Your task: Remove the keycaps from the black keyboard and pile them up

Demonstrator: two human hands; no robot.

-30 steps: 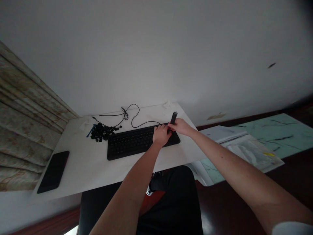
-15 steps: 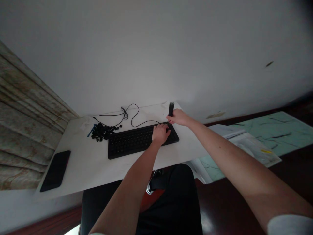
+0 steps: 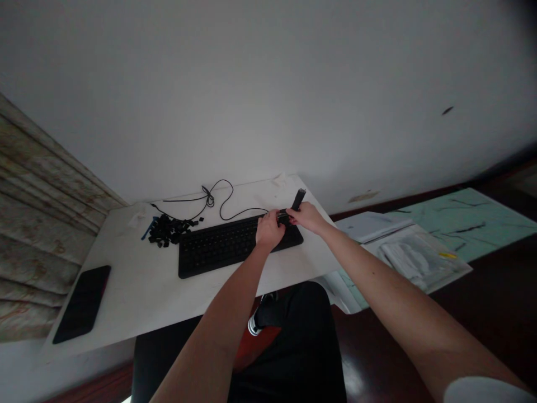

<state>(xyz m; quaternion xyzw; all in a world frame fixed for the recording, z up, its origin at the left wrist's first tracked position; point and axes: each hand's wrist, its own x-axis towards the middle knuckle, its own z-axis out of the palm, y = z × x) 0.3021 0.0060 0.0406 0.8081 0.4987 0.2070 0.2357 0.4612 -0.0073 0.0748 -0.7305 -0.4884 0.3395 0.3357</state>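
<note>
On the white desk lies a black keyboard (image 3: pixel 218 246); a patch near its right end is covered by my hands. My left hand (image 3: pixel 269 230) rests on that part with bent fingers, steadying the keyboard; anything small under its fingertips is hidden. My right hand (image 3: pixel 306 217) is closed around a black-handled screwdriver (image 3: pixel 299 199), tilted with its handle up to the right. Its thin shaft points toward the keys beside my left fingertips. The exact contact of the tip is too small to make out.
A pile of loose black keycaps (image 3: pixel 168 230) lies left of the keyboard, beside a blue tool (image 3: pixel 149 228). A black cable (image 3: pixel 226 193) curls behind. A dark phone or tablet (image 3: pixel 83 304) lies at the desk's left end. Right of the desk are papers and plastic packages (image 3: pixel 413 257).
The screwdriver has gone from nearly upright to leaning right, and my right hand is lower. My left fingers have drawn closer to its shaft. The whole view has shifted slightly.
</note>
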